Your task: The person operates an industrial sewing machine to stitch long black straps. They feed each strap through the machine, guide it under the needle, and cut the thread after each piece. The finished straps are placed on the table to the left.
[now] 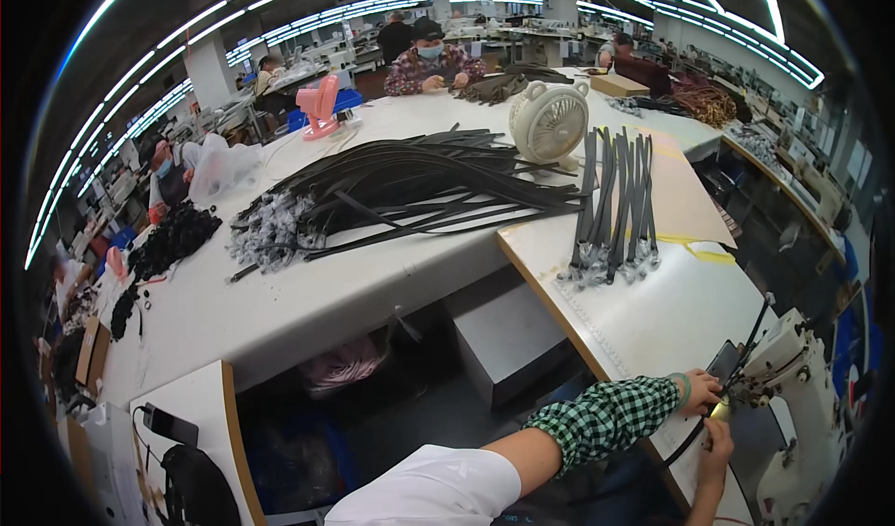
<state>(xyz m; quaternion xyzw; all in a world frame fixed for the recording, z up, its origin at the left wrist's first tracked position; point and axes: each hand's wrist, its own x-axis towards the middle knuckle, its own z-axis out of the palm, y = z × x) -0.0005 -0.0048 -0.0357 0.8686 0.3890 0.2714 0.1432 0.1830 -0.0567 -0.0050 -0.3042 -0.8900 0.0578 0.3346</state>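
My left hand (699,392), below a green checked sleeve, is at the work area of a white sewing machine (783,372), its fingers closed on a black strap (750,339) that runs up past the machine head. Just below it, my right hand (716,449) grips the trailing part of that strap, which curves down to the lower left. A small lit lamp glows between the hands. Beyond them, several black straps with pale bunched ends (615,209) lie in a row on the white extension table (606,330).
A large pile of black straps (392,181) covers the main table (186,321), near a white fan (548,120) and pink fan (320,106). A phone (168,423) lies at lower left. Several co-workers (429,64) sit around. A grey box (503,349) stands under the table.
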